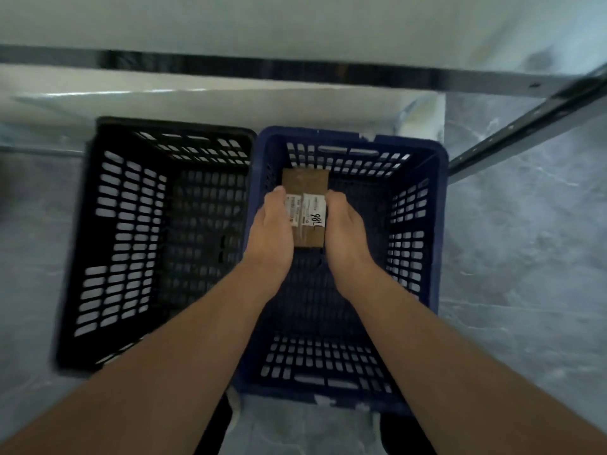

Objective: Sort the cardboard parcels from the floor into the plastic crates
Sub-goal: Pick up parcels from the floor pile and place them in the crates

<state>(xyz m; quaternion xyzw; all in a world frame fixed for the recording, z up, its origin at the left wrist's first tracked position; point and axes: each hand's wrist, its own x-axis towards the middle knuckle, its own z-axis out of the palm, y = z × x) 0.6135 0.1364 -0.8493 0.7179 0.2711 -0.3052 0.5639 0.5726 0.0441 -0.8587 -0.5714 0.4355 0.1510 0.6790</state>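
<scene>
The grip, left hand [272, 226] and right hand [345, 232] clasping a cardboard parcel [305, 181] between them, holds it over the blue crate [348, 134] below, which, like the black crate [170, 124] leftward, looks empty, so sorting seems barely begun.

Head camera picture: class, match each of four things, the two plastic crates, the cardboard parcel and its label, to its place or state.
Things:
1 black plastic crate
2 blue plastic crate
3 brown cardboard parcel
4 white paper label

Places or states:
a held between left hand and right hand
b standing on the left
c stuck on the parcel's top, handwritten on
d standing on the right, under the parcel

Pairs: 1-b, 2-d, 3-a, 4-c.
</scene>
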